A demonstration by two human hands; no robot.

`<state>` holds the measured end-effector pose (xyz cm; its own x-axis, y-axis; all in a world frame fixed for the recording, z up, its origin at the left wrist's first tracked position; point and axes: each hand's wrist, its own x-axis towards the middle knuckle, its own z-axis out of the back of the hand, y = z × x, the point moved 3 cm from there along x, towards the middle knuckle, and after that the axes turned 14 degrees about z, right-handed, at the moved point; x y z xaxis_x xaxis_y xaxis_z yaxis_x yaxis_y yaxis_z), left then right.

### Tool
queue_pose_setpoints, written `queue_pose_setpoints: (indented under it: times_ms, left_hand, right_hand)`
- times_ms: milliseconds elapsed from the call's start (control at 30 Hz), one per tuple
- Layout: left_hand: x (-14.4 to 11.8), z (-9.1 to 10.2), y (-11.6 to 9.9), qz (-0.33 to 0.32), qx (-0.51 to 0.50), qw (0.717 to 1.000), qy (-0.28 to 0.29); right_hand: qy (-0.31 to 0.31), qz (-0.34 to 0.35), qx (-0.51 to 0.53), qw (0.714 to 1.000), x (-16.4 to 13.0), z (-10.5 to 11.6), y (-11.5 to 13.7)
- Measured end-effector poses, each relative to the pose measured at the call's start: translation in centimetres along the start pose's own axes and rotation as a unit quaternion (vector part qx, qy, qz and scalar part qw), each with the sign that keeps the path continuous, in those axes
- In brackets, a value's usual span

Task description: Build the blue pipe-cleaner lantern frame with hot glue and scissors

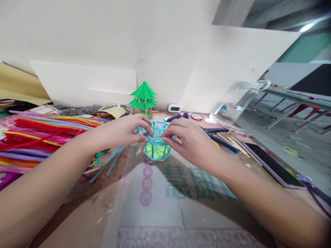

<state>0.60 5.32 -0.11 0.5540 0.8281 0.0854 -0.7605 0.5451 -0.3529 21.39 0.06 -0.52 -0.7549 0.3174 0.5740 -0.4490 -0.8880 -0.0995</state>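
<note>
L hand [138,130]: thumb & fingertips nearly together, pinching the L side of the blue frame's [157,140] upper rim. R hand [184,134]: same sort of grip, thumb & index closed on the R side of the rim, other fingers curled. A short blue bit pokes out by the L fingers; can't tell if it's part of the frame.

Frame is btwn the hands, upright, drum-shaped, w/ spokes on top & a yellow-green base. It's at the far end of a printed plastic sheet [155,215] on the bench [82,212].

Just behind: green pagoda [144,96], then timer [174,107] to its R, nr the wall. Blue tool [178,117] & red disc [197,117] in front of timer.

L side: 2 blue strips [111,165], then big pile of multicol. pipe cleaners [46,134], w/ grey yarn [82,110] & metal bowl [126,109] behind.

R side: pliers [227,143], thin sticks [238,146], phone [271,163] lying flat, clear bottle [232,110] w/ some water.
</note>
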Motion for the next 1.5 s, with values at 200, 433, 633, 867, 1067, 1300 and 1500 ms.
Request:
queue_pose_setpoints:
  times_ms: [200, 433, 633, 867, 1067, 1300, 1500]
  left_hand:
    - [-0.1, 0.0, 0.1, -0.01, -0.007, 1.0, -0.001]
    - [-0.8, 0.3, -1.7, -0.04, 0.004, 0.993, -0.11]
    - [-1.7, 0.0, -3.8, -0.074, 0.029, 0.985, -0.15]
    - [-2.1, -0.8, -4.6, -0.08, 0.036, 0.984, -0.158]
    - [-2.2, -1.3, -4.9, -0.08, 0.048, 0.982, -0.167]
    - [-1.8, -1.8, -4.6, -0.076, 0.051, 0.981, -0.169]
    - [-1.7, -1.6, -4.5, -0.077, 0.062, 0.98, -0.175]
  right_hand:
    - [-0.002, 0.008, -0.007, 1.0, 0.0, -0.2, 0.1]
    - [-0.024, -0.008, 0.001, 1.0, 0.3, 1.9, -0.1]
    - [-0.096, -0.07, 0.067, 0.991, -1.2, 1.9, -1.6]
    - [-0.22, -0.054, 0.061, 0.972, -6.5, -2.3, -0.8]
    - [-0.192, -0.079, 0.079, 0.975, -7.2, -4.0, -0.4]
    - [-0.162, -0.095, 0.1, 0.977, -6.8, -4.3, -0.8]
    - [-0.156, -0.086, 0.097, 0.979, -6.5, -4.2, -0.6]
